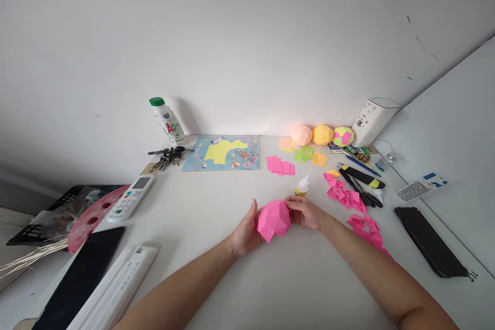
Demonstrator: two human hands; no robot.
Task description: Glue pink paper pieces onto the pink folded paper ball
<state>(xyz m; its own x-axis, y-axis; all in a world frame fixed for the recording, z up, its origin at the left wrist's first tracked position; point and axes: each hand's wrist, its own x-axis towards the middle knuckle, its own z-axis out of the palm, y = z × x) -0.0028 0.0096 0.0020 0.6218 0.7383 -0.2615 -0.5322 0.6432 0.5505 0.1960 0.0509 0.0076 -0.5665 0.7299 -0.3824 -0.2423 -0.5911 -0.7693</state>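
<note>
A pink faceted paper ball point(274, 219) is held just above the white table, between my two hands. My left hand point(246, 232) cups it from the left and below, thumb raised beside it. The fingers of my right hand point(303, 211) pinch its upper right edge; their tips are partly hidden. Behind the right hand stands a small glue bottle point(302, 186) with a white nozzle. Folded pink paper pieces point(344, 193) lie in a loose row to the right, passing behind my right forearm. Flat pink paper squares point(279, 165) rest farther back.
Finished paper balls point(322, 135) line the wall beside a white container point(374, 121). Scissors point(361, 191), a cutter point(363, 176) and a black pouch point(431, 242) lie right. A picture sheet point(222, 153), keys point(169, 157), a bottle point(169, 122) and a remote point(130, 198) are left.
</note>
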